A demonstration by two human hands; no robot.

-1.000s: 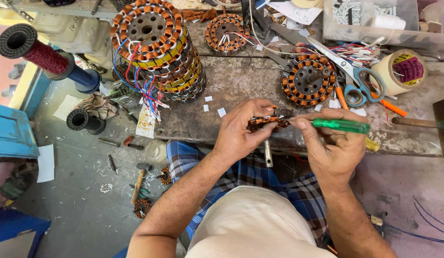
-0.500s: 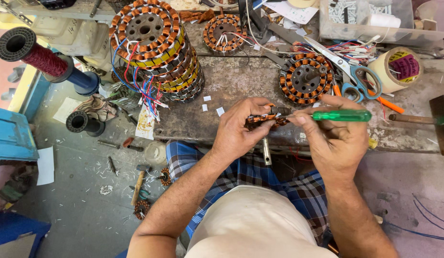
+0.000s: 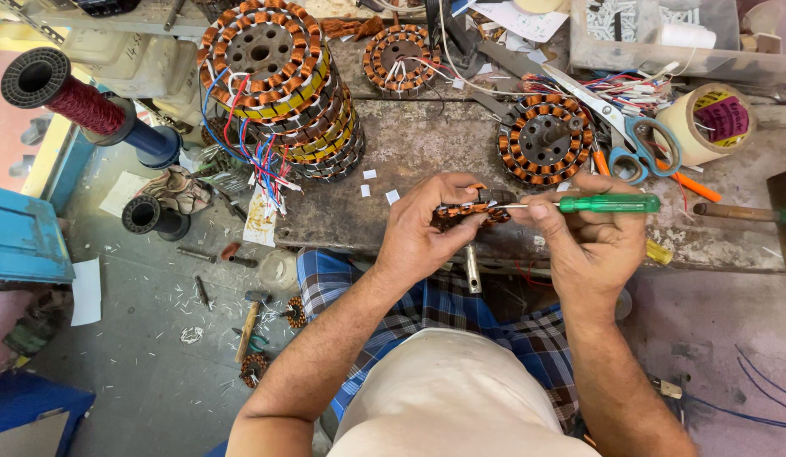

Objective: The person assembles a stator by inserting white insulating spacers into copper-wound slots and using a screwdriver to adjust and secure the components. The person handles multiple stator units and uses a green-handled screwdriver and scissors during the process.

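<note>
Copper-wound stator (image 3: 465, 207), small and orange, sits just right of the frame's centre, gripped above the front edge of the worn workbench (image 3: 410, 152). Starting at the far left, a blue cabinet edge (image 3: 24, 237) shows at mid-height, and above it, in the upper left, lies a spool of red wire (image 3: 79, 101) with black flanges on a blue core. Below that, a small black bobbin (image 3: 151, 216) rests on the littered floor. Further right, a tall stack of wound stators (image 3: 283, 85) stands on the bench's left end, with red, blue and white leads hanging from it. Near the top centre lies 1 more flat stator (image 3: 401, 57). At the centre, the left hand (image 3: 427, 233) is curled around the small stator, thumb and fingers pinching its edges. The right hand (image 3: 592, 245), just right of it, is closed around a green-handled screwdriver (image 3: 609, 203), whose thin metal shaft points left and meets the stator. Behind the right hand another stator (image 3: 545, 140) lies flat on the bench. Right of that, blue-handled scissors (image 3: 638, 140) lie open, and a roll of tape (image 3: 710, 123) stands in the upper right. At the far right, a wooden handle (image 3: 736, 211) lies along the bench.
</note>
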